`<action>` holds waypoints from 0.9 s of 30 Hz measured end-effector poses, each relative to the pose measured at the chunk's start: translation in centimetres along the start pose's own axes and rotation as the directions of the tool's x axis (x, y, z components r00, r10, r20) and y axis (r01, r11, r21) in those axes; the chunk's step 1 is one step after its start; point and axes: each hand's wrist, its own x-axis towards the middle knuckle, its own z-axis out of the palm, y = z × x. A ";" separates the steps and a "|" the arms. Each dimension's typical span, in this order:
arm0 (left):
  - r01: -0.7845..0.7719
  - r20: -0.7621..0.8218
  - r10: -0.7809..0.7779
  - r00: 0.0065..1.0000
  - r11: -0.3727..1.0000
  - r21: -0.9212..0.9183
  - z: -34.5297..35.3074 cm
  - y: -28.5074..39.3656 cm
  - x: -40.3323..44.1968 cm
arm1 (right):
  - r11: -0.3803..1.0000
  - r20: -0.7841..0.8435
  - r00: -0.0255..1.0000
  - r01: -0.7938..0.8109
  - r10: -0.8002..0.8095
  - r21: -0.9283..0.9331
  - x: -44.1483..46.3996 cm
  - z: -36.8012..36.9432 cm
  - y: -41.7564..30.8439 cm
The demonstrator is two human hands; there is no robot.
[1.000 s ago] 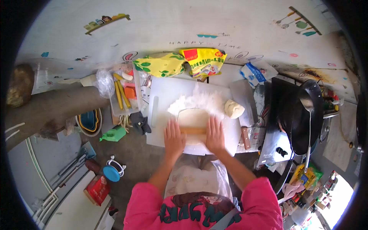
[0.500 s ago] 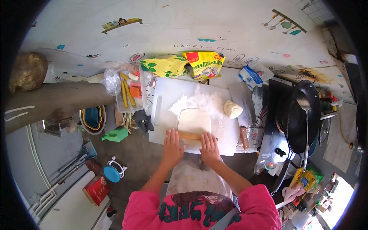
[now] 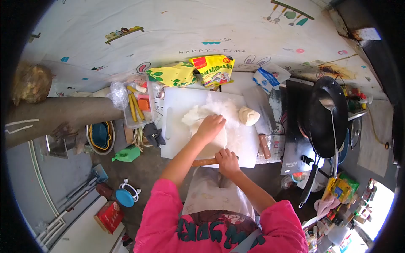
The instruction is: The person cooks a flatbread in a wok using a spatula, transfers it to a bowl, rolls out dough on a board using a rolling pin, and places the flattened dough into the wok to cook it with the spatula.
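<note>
My left hand [image 3: 211, 128] reaches over the flattened dough [image 3: 217, 142], fingers bent together at its far edge beside the white flour [image 3: 223, 107]; what the fingertips hold, if anything, is hidden. My right hand [image 3: 228, 161] is wrapped round the wooden rolling pin [image 3: 205, 162] near the front edge of the white cutting board [image 3: 179, 143]. A lump of dough [image 3: 249, 116] sits at the board's right side. Right of it lies a cleaver [image 3: 260, 110] with a wooden handle.
Yellow packets [image 3: 214, 71] stand behind the board. At the left is a clear tray [image 3: 136, 120] of sausage-like sticks. A black wok [image 3: 329, 122] with a ladle rests at the right, by the stove [image 3: 295, 156]. A blue-white bag [image 3: 266, 79] lies behind the cleaver.
My left hand has left the rolling pin and moved forward over the dough. My right hand has closed round the pin, which has come toward my body. The view has shifted.
</note>
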 end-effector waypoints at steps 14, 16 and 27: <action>-0.142 0.160 0.153 0.975 0.987 -0.076 -2.8 -0.6 -1.5 | 0.952 -0.283 0.937 -0.124 0.204 0.279 0.9 -1.9 2.2; -0.123 0.153 0.140 0.978 0.985 -0.120 -4.0 -0.3 -2.3 | 0.925 -0.294 0.931 -0.098 0.215 0.367 1.6 -0.9 2.6; 0.062 -0.192 -0.120 0.974 0.958 -0.281 -11.5 -2.7 -5.1 | 0.953 -0.579 0.814 0.133 0.053 0.273 6.4 -5.9 3.4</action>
